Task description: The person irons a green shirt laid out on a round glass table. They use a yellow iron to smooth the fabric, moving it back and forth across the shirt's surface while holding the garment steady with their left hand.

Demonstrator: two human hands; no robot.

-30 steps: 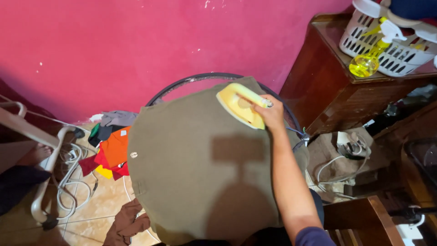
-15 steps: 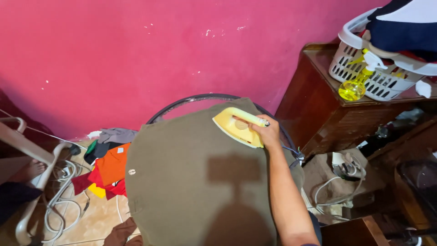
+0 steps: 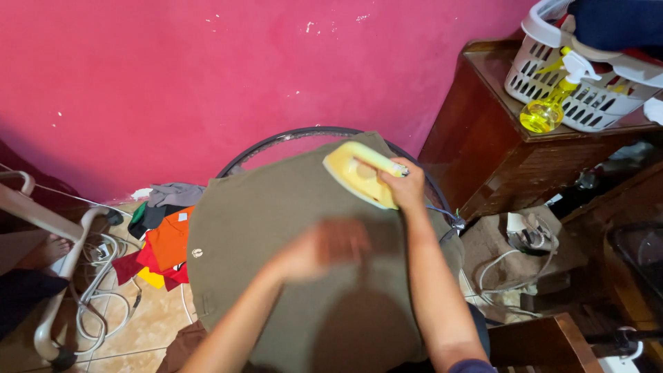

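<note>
Ironing an olive garment (image 3: 276, 228), centre frame.
Right hand (image 3: 406, 185) clenched around yellow iron (image 3: 359, 173)'s handle, upper centre; left hand (image 3: 324, 249) blurred, apparently spread above cloth.

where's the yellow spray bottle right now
In the head view the yellow spray bottle is at the upper right, leaning against the white laundry basket on the dark wooden cabinet, well right of the iron.

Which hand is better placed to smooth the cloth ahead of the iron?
Probably the left hand: it hovers, blurred, over the olive cloth just beside the yellow iron, fingers free. The right hand is shut on the iron's handle.
</note>
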